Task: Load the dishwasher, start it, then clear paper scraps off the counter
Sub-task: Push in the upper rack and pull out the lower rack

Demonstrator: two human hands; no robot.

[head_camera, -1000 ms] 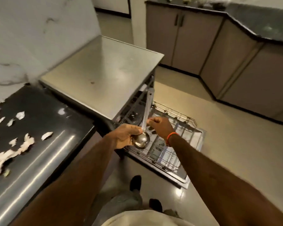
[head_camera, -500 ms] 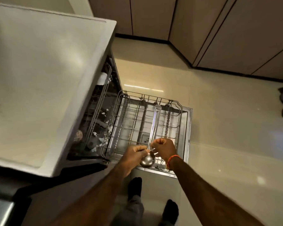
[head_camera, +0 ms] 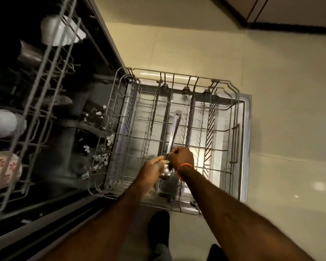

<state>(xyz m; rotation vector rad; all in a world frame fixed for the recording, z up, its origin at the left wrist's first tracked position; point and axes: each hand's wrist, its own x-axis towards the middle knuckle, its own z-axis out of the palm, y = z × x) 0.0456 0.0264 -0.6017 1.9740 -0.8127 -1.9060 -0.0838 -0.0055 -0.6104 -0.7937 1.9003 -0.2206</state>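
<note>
A steel ladle hangs over the pulled-out lower rack of the open dishwasher, its handle pointing away from me. My left hand grips the bowl end of the ladle. My right hand, with an orange band at the wrist, holds the handle just above the bowl. The lower rack holds nothing that I can see. Paper scraps lie inside the dishwasher tub, left of the rack.
The upper rack at left carries a white cup, a steel cup and other dishes. The open dishwasher door lies under the lower rack. Tiled floor spreads to the right; cabinets stand at the top right. My feet are at the bottom.
My view has dropped from the counter and dishwasher top to straight down over the racks. Both hands have carried the ladle lower, closer to the lower rack.
</note>
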